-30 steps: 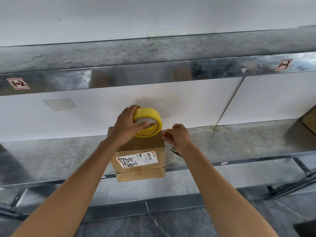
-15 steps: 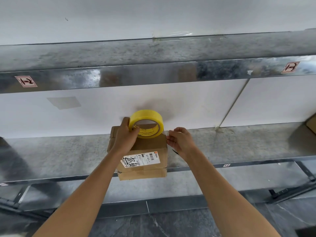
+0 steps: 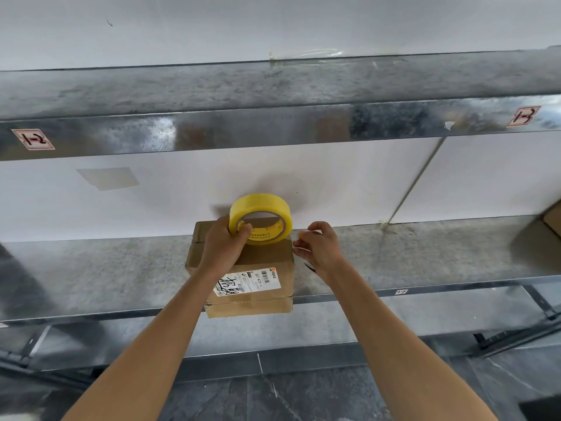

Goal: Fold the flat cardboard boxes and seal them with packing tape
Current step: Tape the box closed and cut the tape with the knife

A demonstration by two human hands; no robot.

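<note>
Cardboard box (image 3: 267,258) sits on the middle metal shelf (image 3: 121,268), roughly centred in the view, with its near end jutting a little past the shelf's near edge. Its flaps are folded shut, and a white shipping label (image 3: 249,282) with a barcode and black handwriting lies on the near part of its top face. A seam runs across the near face, low down.

On the far end of the box top stands a yellow tape roll (image 3: 260,218), up on its edge with the open core facing the person. The left hand (image 3: 223,247) grips the roll at its left near side: the fingers (image 3: 243,230) are curled round the rim, with one reaching into the core, and the heel of the hand rests over the left part of the box top.

The right hand (image 3: 318,247) is at the box's upper right edge. Its fingers are loosely curled and held apart from the raised thumb, tips just beside the cardboard; whether they touch it cannot be told.

Above, an upper metal shelf (image 3: 273,123) carries a red-and-white sticker (image 3: 32,138) at the left and another (image 3: 523,116) at the right. A second cardboard box (image 3: 553,220) shows at the far right edge. Dark floor tiles (image 3: 303,396) lie below, and a white wall (image 3: 182,192) stands behind the shelves.
</note>
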